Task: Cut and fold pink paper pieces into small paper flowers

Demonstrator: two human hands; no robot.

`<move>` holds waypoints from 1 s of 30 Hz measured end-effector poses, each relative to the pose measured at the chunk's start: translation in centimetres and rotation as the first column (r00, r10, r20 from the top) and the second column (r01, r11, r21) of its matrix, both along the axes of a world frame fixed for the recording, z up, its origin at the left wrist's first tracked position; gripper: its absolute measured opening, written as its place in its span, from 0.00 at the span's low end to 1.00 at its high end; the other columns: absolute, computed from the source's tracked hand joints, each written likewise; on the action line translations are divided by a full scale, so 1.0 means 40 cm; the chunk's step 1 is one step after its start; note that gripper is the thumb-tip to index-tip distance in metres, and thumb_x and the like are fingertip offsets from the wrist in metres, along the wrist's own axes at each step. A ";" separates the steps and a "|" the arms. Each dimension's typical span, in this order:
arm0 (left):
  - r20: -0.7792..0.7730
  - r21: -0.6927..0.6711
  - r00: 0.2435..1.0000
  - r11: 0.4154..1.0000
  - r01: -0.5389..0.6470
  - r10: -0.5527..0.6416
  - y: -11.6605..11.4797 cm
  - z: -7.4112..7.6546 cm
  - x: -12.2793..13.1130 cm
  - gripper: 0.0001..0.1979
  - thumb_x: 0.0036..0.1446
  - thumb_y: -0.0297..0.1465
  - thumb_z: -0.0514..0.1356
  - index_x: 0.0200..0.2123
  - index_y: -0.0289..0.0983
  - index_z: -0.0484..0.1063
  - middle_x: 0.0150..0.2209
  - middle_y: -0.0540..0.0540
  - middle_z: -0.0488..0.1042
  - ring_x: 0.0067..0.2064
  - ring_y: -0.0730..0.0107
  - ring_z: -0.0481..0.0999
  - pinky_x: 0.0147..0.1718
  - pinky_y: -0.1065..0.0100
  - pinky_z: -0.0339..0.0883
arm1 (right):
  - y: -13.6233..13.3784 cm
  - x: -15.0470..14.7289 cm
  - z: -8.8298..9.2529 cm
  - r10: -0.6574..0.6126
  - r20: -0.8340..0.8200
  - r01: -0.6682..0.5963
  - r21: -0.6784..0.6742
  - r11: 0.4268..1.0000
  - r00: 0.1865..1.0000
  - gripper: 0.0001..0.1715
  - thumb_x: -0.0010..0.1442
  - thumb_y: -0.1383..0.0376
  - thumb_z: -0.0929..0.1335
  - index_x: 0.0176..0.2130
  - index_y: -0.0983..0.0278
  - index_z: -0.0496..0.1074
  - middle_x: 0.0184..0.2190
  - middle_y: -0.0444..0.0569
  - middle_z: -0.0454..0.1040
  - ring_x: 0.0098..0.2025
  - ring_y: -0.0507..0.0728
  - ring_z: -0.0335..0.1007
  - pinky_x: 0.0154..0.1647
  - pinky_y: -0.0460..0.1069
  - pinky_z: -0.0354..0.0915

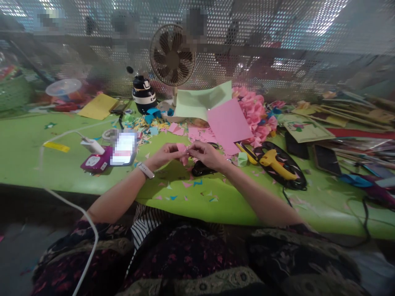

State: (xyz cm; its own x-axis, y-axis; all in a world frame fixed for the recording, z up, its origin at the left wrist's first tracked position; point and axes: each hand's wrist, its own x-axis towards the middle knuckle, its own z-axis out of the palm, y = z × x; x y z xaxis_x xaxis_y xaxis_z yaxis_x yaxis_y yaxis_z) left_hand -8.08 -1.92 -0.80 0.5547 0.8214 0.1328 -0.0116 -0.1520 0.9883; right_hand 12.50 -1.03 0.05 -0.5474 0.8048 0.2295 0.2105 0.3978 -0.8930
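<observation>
Perforated metal mesh (pixel 265 45) is rising behind a bright green table (pixel 24 139). At the far left, a green basket (pixel 14 92) is standing near a clear plastic lid (pixel 63 87). Further right, a white charger (pixel 93 146) is sitting against a purple box (pixel 98 162), just beside a lit phone (pixel 123 149), while a yellow sheet (pixel 97 107) is lying behind them. Next, a dark bottle (pixel 144 96) with a pale band is standing upright, and a fan (pixel 173 55) is towering to its right.

At the table's middle, the left hand (pixel 168 154), a white watch (pixel 145 169) circling its wrist, is pinching a small pink paper piece (pixel 182 149) between thumb and fingers. The right hand (pixel 207 155) is closing its fingertips on the same piece's right edge, so both hands are nearly meeting above the table.

Behind them, a pale green sheet (pixel 200 100) is curling upward, a pink sheet (pixel 230 123) is overlapping its right side, and pink paper petals (pixel 251 107) are heaping up beyond. Farther right, a yellow glue gun (pixel 279 165) is resting on a black round tray (pixel 300 181).
</observation>
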 end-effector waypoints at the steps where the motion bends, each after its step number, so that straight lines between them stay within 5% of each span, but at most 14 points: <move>1: 0.017 -0.019 1.000 1.000 -0.012 0.012 0.002 -0.003 -0.001 0.18 0.57 0.44 0.66 0.28 0.33 0.77 0.28 0.45 0.78 0.31 0.71 0.77 0.38 0.67 0.71 | 0.000 0.000 0.000 0.002 0.009 -0.002 -0.004 1.000 1.000 0.17 0.60 0.52 0.69 0.32 0.64 0.72 0.32 0.48 0.75 0.37 0.55 0.70 0.41 0.52 0.67; 7: 0.019 -0.019 0.993 0.993 -0.116 0.117 0.013 -0.021 -0.006 0.18 0.53 0.44 0.68 0.33 0.34 0.79 0.31 0.45 0.80 0.32 0.72 0.76 0.36 0.68 0.70 | -0.001 0.000 0.002 -0.069 -0.072 0.062 -0.094 0.994 0.995 0.10 0.61 0.59 0.68 0.37 0.63 0.68 0.34 0.47 0.73 0.36 0.53 0.71 0.40 0.51 0.70; 12: 0.009 -0.024 0.997 0.997 -0.074 0.074 0.007 -0.017 -0.003 0.16 0.53 0.43 0.69 0.31 0.34 0.78 0.29 0.46 0.78 0.29 0.74 0.74 0.34 0.69 0.69 | 0.008 -0.003 -0.008 -0.030 -0.163 -0.002 -0.196 0.981 0.986 0.15 0.56 0.58 0.72 0.40 0.62 0.69 0.33 0.45 0.74 0.33 0.52 0.72 0.38 0.51 0.72; 18: 0.131 -0.051 0.978 0.986 -0.157 0.163 0.009 -0.026 0.015 0.18 0.47 0.38 0.73 0.35 0.34 0.73 0.31 0.48 0.77 0.29 0.75 0.75 0.32 0.71 0.70 | 0.003 -0.011 -0.021 -0.164 -0.189 0.149 -0.089 0.985 0.968 0.14 0.55 0.57 0.72 0.36 0.63 0.69 0.31 0.46 0.75 0.34 0.53 0.73 0.42 0.53 0.72; 30: 0.160 0.036 0.957 0.968 -0.250 0.242 0.006 -0.030 0.015 0.24 0.52 0.27 0.65 0.53 0.36 0.66 0.31 0.50 0.76 0.34 0.72 0.76 0.38 0.67 0.68 | -0.022 -0.023 -0.019 -0.235 -0.149 0.246 0.055 0.968 0.960 0.23 0.56 0.62 0.70 0.51 0.61 0.65 0.35 0.46 0.73 0.34 0.53 0.73 0.38 0.52 0.72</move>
